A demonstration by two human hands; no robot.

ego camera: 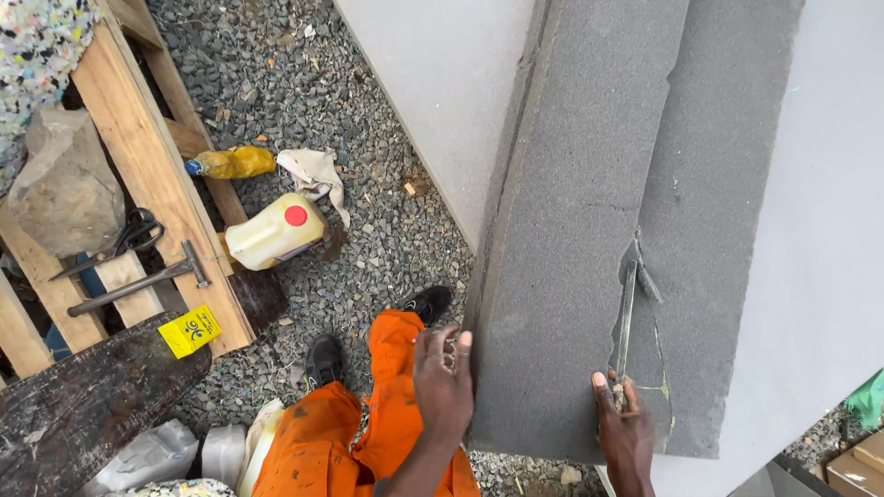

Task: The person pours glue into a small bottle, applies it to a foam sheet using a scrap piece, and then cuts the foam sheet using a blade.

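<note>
A thin metal blade point(628, 317) slits grey foam point(571, 230), gripped in the right hand point(624, 425); left hand point(443, 379) fingers spread on the foam's edge.

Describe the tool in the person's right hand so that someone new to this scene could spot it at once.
Start at the big grey foam slab leaning across the right side. Near its lower edge the right hand grips a thin metal blade pushed up into a cut. It is the only narrow shiny strip on the dull foam.
</note>
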